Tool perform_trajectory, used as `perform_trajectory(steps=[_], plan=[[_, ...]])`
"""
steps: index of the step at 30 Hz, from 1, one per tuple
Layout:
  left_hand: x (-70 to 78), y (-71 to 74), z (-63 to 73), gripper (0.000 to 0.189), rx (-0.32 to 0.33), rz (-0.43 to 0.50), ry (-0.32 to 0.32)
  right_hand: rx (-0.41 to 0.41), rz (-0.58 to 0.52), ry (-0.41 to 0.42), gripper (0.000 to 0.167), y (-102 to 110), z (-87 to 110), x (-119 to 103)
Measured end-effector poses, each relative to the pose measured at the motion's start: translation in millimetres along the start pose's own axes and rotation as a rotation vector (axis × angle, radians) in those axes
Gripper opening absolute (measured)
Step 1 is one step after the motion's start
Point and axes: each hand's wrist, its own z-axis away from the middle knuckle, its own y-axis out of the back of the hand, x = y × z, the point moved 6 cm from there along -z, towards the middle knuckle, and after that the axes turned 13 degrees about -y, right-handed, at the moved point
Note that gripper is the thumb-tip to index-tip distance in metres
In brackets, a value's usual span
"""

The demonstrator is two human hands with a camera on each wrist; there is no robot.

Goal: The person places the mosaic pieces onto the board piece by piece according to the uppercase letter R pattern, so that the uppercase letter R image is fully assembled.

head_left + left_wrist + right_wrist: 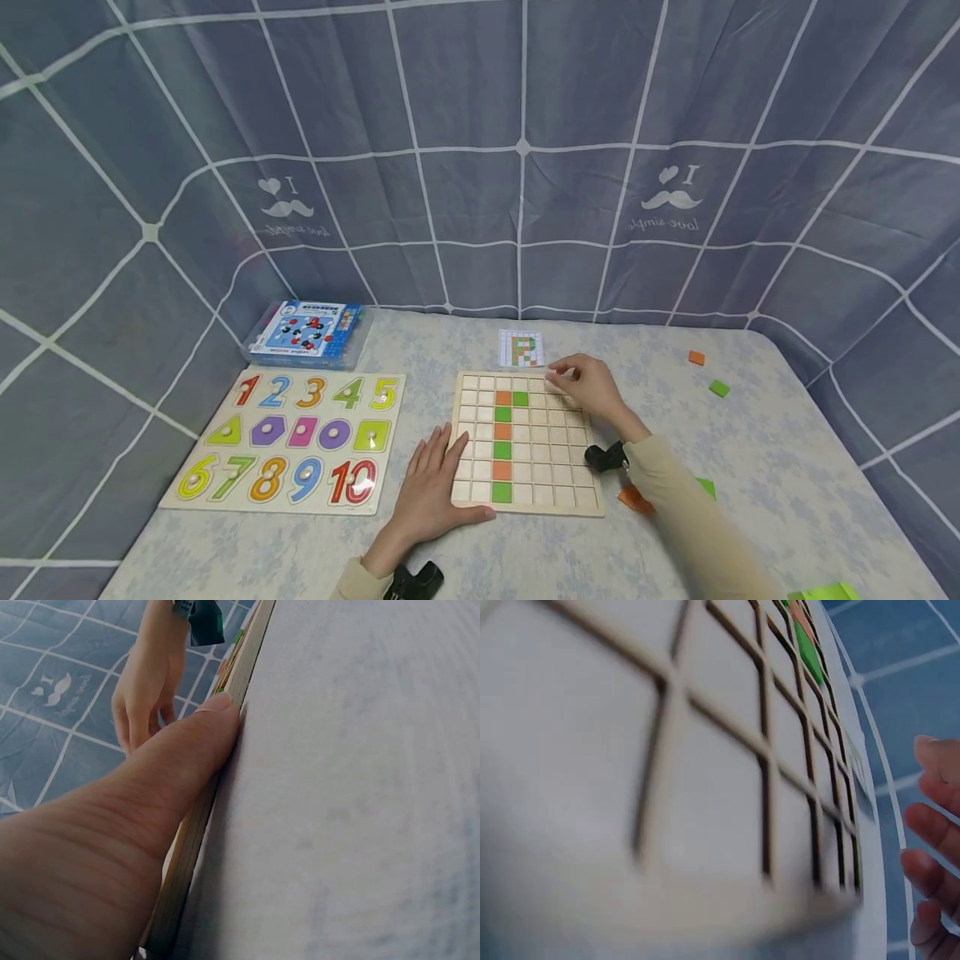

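Note:
A wooden grid board (pixel 555 497) lies at the middle of the table, with a column of alternating orange and green tiles (pixel 502 450) in its cells. One more green tile (pixel 520 399) sits right of the column's top orange one. My left hand (pixel 429 492) rests with spread fingers at the board's lower left corner; in the left wrist view its thumb (pixel 217 705) lies along the board's edge. Over the top right part of the board is my right hand (pixel 588 387), its fingers loosely bent. No tile shows between the right fingers (pixel 930 821) in the right wrist view.
Behind the board lies a pattern card (pixel 521 348). A number puzzle board (pixel 285 442) and a boxed set (pixel 306 333) are at the left. Loose orange (pixel 697 357) and green (pixel 719 388) tiles lie right, with more tiles (pixel 635 500) beside the right forearm.

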Motion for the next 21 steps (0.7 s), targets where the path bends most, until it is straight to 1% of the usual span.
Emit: perform_trajectory(steps=[9, 12, 16, 18, 21], plan=[[1.2, 1.6, 0.1, 0.111, 0.004, -0.006, -0.002, 0.252, 0.022, -0.098, 0.031, 75, -14.6, 53], [1.7, 2.4, 0.5, 0.111, 0.012, -0.004, -0.003, 0.32, 0.018, -0.157, 0.034, 98, -16.7, 71], [0.5, 0.7, 1.1, 0.112, 0.031, -0.018, -0.016, 0.365, 0.022, -0.225, 0.036, 123, -15.2, 88], [-0.1, 0.1, 0.9, 0.112, 0.03, -0.022, -0.017, 0.362, 0.027, -0.248, 0.037, 134, -14.9, 97], [-0.5, -0.5, 0.2, 0.112, 0.021, -0.026, -0.015, 0.359, 0.039, -0.306, 0.04, 147, -13.8, 109]])
